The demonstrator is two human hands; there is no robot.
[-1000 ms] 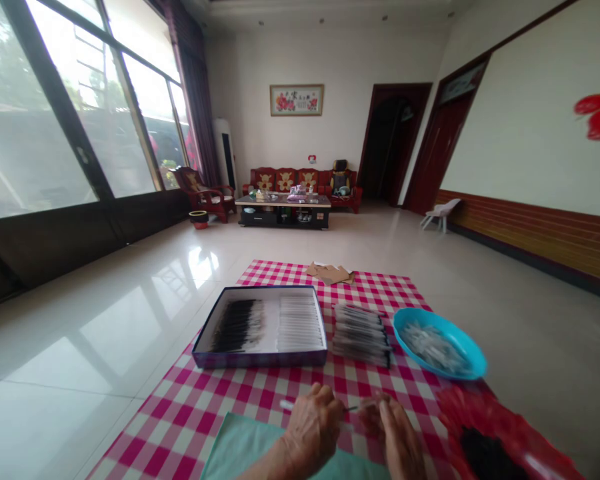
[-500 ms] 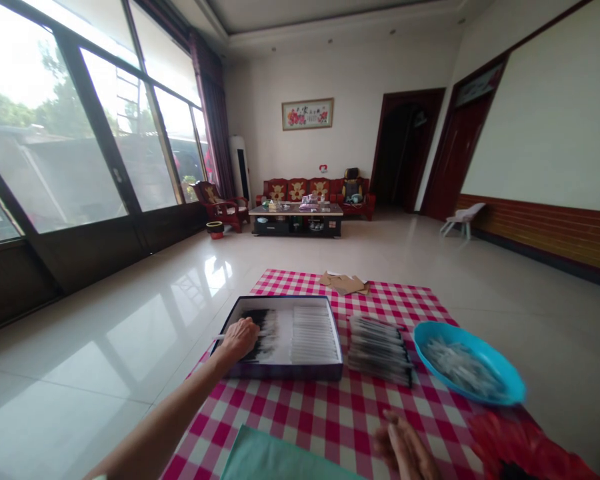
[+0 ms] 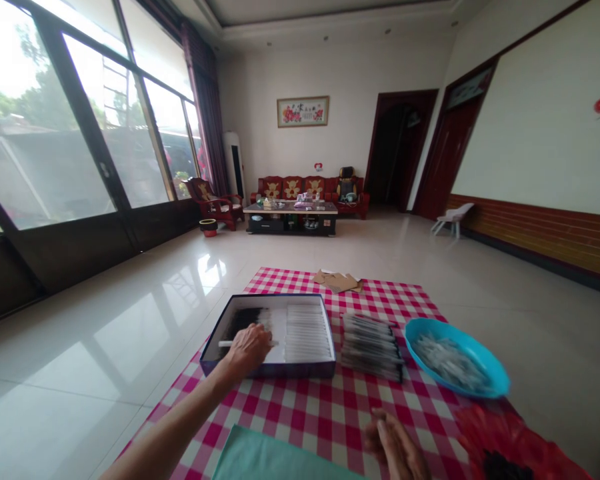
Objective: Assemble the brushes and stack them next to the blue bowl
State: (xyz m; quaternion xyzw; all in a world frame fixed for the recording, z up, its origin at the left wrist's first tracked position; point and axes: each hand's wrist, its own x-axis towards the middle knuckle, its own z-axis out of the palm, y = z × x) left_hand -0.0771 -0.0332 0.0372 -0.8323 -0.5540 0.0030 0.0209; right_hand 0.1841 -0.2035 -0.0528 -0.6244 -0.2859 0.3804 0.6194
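Observation:
My left hand (image 3: pixel 253 347) is over the shallow box (image 3: pixel 267 371), its fingers closed on a thin white pen tube (image 3: pixel 225 344) that sticks out to the left. Inside the box, dark slender pen parts (image 3: pixel 247 319) lie on the left, partly behind the hand, and a row of whitish pen tubes (image 3: pixel 307 333) fills the right. My right hand (image 3: pixel 397 445) is low over the cloth, fingers curled together; whatever they may hold is hidden. Closest beyond it is a pile of clear pens with black ends (image 3: pixel 371 348).
A blue bowl (image 3: pixel 500 383) of small translucent pieces stands at the right. Below it lies a red plastic bag (image 3: pixel 525 440) with black bits. Brown cardboard (image 3: pixel 340 281) rests at the far edge of the checked tablecloth (image 3: pixel 300 407); a green cloth (image 3: pixel 275 460) lies in front.
My left hand has moved right and slightly toward me within the box, carrying the white pen tube, which now shows more clearly. My right hand stays nearly where it was.

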